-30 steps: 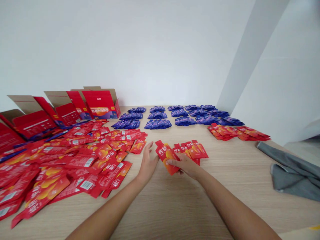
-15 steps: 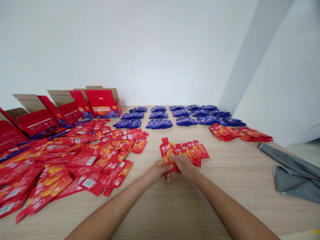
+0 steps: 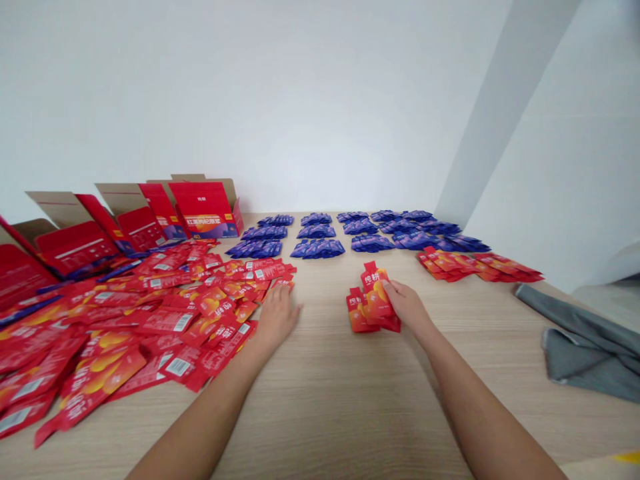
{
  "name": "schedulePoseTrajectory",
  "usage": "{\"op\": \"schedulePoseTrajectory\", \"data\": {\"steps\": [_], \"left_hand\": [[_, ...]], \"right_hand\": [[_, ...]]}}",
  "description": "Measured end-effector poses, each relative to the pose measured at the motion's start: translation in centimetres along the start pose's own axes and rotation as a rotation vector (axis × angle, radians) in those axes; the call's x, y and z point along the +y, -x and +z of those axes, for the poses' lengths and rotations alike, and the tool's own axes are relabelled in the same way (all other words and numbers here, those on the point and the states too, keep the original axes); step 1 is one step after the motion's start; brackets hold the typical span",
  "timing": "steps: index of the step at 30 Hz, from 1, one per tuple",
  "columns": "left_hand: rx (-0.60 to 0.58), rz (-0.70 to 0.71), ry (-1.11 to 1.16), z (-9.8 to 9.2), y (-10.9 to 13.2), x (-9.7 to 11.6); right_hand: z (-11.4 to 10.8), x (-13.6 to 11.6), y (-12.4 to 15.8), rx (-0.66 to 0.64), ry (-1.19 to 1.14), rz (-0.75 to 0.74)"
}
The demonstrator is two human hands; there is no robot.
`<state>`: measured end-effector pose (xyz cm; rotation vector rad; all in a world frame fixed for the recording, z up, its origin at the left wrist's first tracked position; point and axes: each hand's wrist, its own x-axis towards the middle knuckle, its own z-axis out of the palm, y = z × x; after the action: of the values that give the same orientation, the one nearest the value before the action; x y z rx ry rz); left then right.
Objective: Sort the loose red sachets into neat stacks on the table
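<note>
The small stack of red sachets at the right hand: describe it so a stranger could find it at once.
On the wooden table, look right of the big loose red sachet heap and nearer than the blue bundles. The small stack of red sachets lies alone mid-table, squared up, with the right hand on it.

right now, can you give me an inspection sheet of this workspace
surface: pale wooden table, bare in the near middle.
job's things: small stack of red sachets gathered under the right hand; big loose heap of red sachets at left.
clutter: blue sachet piles in rows at the back; two red sachet piles at far right; open red cartons at back left; grey cloth at the right edge.
hands: right hand grips the small stack; left hand lies flat at the heap's edge, holding nothing that shows.
cables: nothing seen.
surroundings: plain white wall; slanted white beam at right.
</note>
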<state>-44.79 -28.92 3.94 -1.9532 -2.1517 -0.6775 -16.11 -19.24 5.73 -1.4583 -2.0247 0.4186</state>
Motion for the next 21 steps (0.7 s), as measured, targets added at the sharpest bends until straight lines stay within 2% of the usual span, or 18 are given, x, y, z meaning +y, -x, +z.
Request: {"op": "schedulePoseTrajectory", "data": {"steps": [2, 4, 7, 12, 17, 19, 21], "left_hand": [[-0.081, -0.071, -0.155, 0.4, -0.2, -1.1], [-0.169, -0.101, -0.215, 0.5, -0.3, -1.3], [-0.228, -0.082, -0.224, 0.1, -0.3, -0.5], [-0.245, -0.015, -0.246, -1.0, 0.0, 1.0], [-0.244, 0.010, -0.253, -1.0, 0.5, 1.6], [-0.240, 0.003, -0.215, -1.1, 0.4, 1.5], [-0.238, -0.021, -0.087, -1.2, 0.1, 1.2]], "right_hand": [[-0.5, 1.0, -0.6, -0.044, 0.241, 0.043], [-0.7, 1.6, -0.8, -0.068, 0.354, 0.062], [-0.8, 2.0, -0.7, -0.067, 0.398, 0.052], [-1.1, 1.8, -0.4, -0.016, 0.443, 0.048], [-0.8, 0.4, 0.1, 0.201, 0.265, -0.085], [-0.4, -0.7, 0.5, 0.194, 0.124, -0.151], [0.2, -2.2, 1.3, 0.093, -0.014, -0.197]]}}
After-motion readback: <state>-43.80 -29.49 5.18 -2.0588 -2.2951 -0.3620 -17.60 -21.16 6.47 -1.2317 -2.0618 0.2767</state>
